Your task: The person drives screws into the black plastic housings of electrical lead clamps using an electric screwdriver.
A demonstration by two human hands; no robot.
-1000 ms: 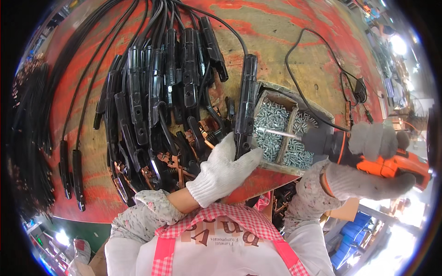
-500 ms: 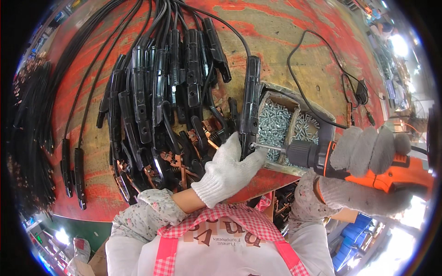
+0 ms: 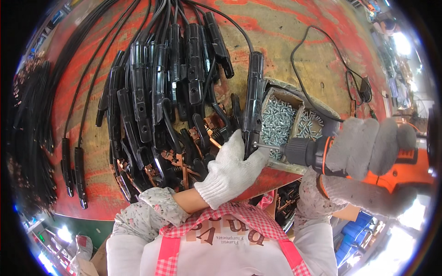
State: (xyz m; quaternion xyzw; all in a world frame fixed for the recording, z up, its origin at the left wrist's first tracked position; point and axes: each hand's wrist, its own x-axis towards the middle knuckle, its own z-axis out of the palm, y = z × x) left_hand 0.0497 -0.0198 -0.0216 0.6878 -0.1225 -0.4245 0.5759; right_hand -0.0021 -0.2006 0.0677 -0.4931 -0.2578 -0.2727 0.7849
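My left hand (image 3: 234,171), in a white knit glove, is closed around the lower end of a black cabled handle (image 3: 254,94) that stands out from the pile. Its fingertips are partly hidden behind the handle. My right hand (image 3: 368,152), in a grey-palmed glove, wraps round an orange and black power drill (image 3: 317,155). The drill's thin bit points left and its tip meets the side of the black handle, close to my left thumb. Just right of the handle sits a box (image 3: 301,94) of small silver screws (image 3: 277,122), split into two compartments.
Many similar black handles (image 3: 159,83) with copper-coloured jaws (image 3: 182,165) lie heaped left of my hands. Black cables (image 3: 99,20) run to the far edge, and a thick bundle (image 3: 30,129) hangs at the left. A cord (image 3: 294,60) loops across the worn red table (image 3: 281,181).
The view has shifted slightly. My left hand still grips the handle and the drill bit stays against it, with both hands in nearly the same places.
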